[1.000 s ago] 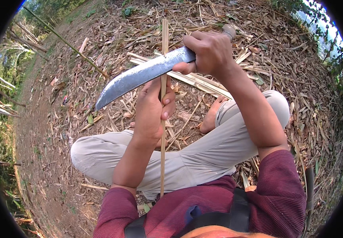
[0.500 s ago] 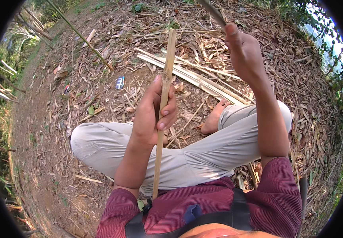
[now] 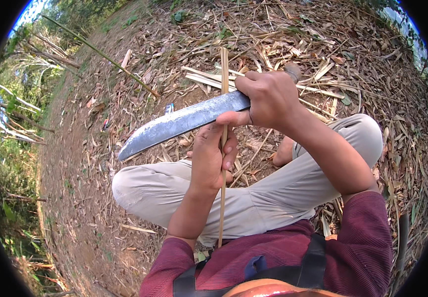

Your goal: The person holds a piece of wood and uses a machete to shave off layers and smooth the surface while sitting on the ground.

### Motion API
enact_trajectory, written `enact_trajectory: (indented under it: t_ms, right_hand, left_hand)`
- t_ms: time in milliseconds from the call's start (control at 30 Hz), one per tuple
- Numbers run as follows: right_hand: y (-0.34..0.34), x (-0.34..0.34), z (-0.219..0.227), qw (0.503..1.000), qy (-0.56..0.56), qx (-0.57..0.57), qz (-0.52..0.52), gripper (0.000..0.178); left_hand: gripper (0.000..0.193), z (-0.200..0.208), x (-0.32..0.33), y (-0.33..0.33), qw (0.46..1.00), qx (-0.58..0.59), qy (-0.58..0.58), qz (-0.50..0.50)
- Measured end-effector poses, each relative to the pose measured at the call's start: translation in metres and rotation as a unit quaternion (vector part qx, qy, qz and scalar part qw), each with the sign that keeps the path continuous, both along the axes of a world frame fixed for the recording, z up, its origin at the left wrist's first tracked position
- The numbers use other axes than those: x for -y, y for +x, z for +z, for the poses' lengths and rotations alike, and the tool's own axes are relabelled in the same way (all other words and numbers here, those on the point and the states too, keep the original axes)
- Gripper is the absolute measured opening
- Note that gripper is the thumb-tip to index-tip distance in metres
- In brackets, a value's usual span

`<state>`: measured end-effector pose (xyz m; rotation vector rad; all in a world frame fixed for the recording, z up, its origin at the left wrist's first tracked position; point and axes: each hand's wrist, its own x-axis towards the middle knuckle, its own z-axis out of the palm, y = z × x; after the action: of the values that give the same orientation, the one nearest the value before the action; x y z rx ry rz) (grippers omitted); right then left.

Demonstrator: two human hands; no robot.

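Observation:
A long, narrow bamboo strip stands nearly upright in the view, its lower end against my shirt. My left hand is closed round its middle, just below a machete. The machete's broad, grey, worn blade lies across the strip, its curved tip pointing left over my bent knee. My right hand is closed on the machete near the handle, whose end sticks out beyond the fist. My right thumb reaches along under the blade and touches the strip close to my left hand's fingertips.
Several split bamboo strips lie on the leaf-covered ground ahead of my crossed legs. A green stalk slants at the far left. A small blue packet is partly behind the blade. Trees and brush border the left side.
My right hand has come down and left, bringing the machete from the upper edge across the bamboo strip. My left hand still grips the strip, which is now turned more edge-on.

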<state>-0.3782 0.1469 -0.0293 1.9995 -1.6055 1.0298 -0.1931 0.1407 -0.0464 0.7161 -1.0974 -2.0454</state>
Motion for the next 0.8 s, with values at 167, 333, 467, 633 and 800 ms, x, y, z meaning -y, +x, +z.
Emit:
enact_trajectory:
  t_ms: [167, 333, 467, 633, 800]
  right_hand:
    - [-0.016, 0.016, -0.012, 0.999, -0.036, -0.028, 0.011, 0.079]
    - [-0.028, 0.029, -0.013, 0.995, -0.084, -0.055, -0.008, 0.08]
    - [-0.05, 0.039, -0.007, 0.993, -0.002, -0.007, -0.121, 0.08]
    - [-0.169, 0.047, 0.0, 0.88, 0.156, 0.355, -0.273, 0.09]
    - [-0.052, 0.002, 0.034, 0.953, 0.109, 0.274, -0.066, 0.087]
  left_hand:
    - [0.029, -0.002, 0.004, -0.005, 0.999, 0.03, -0.025, 0.032]
    - [0.031, 0.0, 0.007, -0.008, 0.998, 0.045, -0.008, 0.045]
    - [0.041, 0.005, 0.01, 0.014, 0.997, -0.042, 0.052, -0.038]
    - [0.045, 0.016, 0.008, 0.022, 0.976, -0.121, 0.118, -0.134]
    - [0.045, 0.024, 0.009, 0.03, 0.977, -0.083, 0.084, -0.178]
